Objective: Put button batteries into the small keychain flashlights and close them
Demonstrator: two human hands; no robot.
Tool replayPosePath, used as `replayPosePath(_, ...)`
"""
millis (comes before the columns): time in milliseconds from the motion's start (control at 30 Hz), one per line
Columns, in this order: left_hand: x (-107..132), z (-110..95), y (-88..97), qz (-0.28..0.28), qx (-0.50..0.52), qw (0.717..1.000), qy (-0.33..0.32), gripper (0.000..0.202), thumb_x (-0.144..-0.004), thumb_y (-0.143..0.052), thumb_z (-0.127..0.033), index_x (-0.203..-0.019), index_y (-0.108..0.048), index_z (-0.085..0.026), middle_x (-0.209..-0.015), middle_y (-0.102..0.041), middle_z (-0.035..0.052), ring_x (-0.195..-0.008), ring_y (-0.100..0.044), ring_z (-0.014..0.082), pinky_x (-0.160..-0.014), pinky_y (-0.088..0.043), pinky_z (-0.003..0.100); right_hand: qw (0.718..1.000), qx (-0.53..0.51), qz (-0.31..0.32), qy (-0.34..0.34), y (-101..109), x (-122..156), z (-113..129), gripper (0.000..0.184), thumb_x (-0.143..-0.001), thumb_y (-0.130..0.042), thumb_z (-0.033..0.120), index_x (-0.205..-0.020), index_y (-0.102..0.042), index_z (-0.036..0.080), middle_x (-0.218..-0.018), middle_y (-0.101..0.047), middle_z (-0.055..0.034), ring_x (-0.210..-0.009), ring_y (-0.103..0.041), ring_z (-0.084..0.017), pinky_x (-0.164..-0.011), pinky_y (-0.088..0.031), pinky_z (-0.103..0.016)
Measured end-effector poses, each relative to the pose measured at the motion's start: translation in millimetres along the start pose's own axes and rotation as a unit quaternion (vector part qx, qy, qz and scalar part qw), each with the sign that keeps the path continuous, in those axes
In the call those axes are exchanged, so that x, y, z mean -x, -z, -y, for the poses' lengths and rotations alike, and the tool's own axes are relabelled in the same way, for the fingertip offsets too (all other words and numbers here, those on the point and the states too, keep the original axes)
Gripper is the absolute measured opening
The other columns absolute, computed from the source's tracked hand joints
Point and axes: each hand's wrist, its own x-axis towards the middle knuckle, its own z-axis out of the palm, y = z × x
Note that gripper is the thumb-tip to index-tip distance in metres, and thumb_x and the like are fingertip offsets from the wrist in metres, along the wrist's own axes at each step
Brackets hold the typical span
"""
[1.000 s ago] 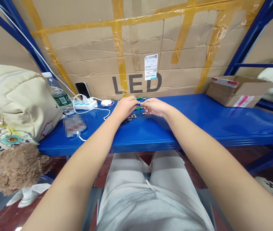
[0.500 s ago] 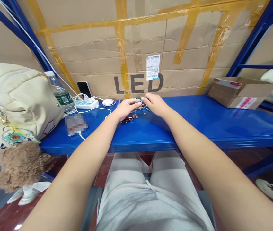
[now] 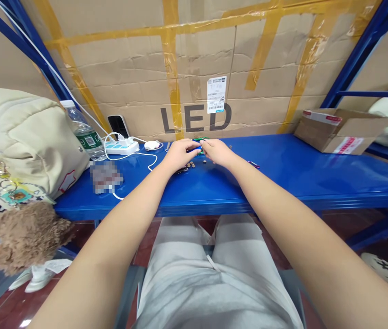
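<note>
A small green part [image 3: 198, 150] is being pinched between the left hand [image 3: 179, 154] and right hand [image 3: 218, 151], low over the blue tabletop [image 3: 283, 173]. Small dark round pieces [image 3: 190, 164] are lying loose just beneath it.

From my end, both arms run bare from the lower edge up to the left hand [image 3: 179, 154] and the right hand [image 3: 218, 151], fingers uncovered. Below them I wear loose light grey trousers [image 3: 187, 292], the cloth creased, with a short pale drawstring [image 3: 211, 262] at the middle seam.
</note>
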Motion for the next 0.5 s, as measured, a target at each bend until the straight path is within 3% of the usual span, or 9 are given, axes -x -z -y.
replayPosePath(200,1,6,8.1,0.071,0.171,0.972,0.147,0.023,-0.085,-0.061,-0.030,-0.098,-0.072,-0.015,-0.094,-0.073,0.0084,-0.082,-0.063,0.0167,-0.082,-0.048,0.033,0.998,0.055,0.001,0.033,6,4,2,0.039,-0.096,-0.033,0.047,-0.072,-0.049,0.020,-0.081,-0.064,-0.0068,-0.073,-0.055,-0.019,-0.064,-0.036,-0.029)
replayPosePath(400,3,12,10.7,0.094,0.270,0.939,0.192,0.025,-0.084,-0.064,-0.034,-0.099,-0.071,-0.015,-0.095,-0.070,0.0073,-0.080,-0.060,0.0124,-0.077,-0.047,0.027,0.988,0.125,0.038,0.086,13,3,-5,0.023,-0.095,-0.041,0.036,-0.099,-0.056,0.019,-0.099,-0.068,-0.0083,-0.084,-0.060,-0.021,-0.067,-0.039,-0.028)
replayPosePath(500,3,12,10.1,0.102,0.277,0.932,0.211,0.024,-0.084,-0.064,-0.033,-0.097,-0.072,-0.015,-0.093,-0.070,0.0072,-0.077,-0.060,0.0116,-0.074,-0.047,0.027,0.979,0.165,0.036,0.111,16,3,-5,0.023,-0.096,-0.039,0.034,-0.098,-0.057,0.020,-0.098,-0.068,-0.0080,-0.085,-0.060,-0.022,-0.068,-0.038,-0.029)
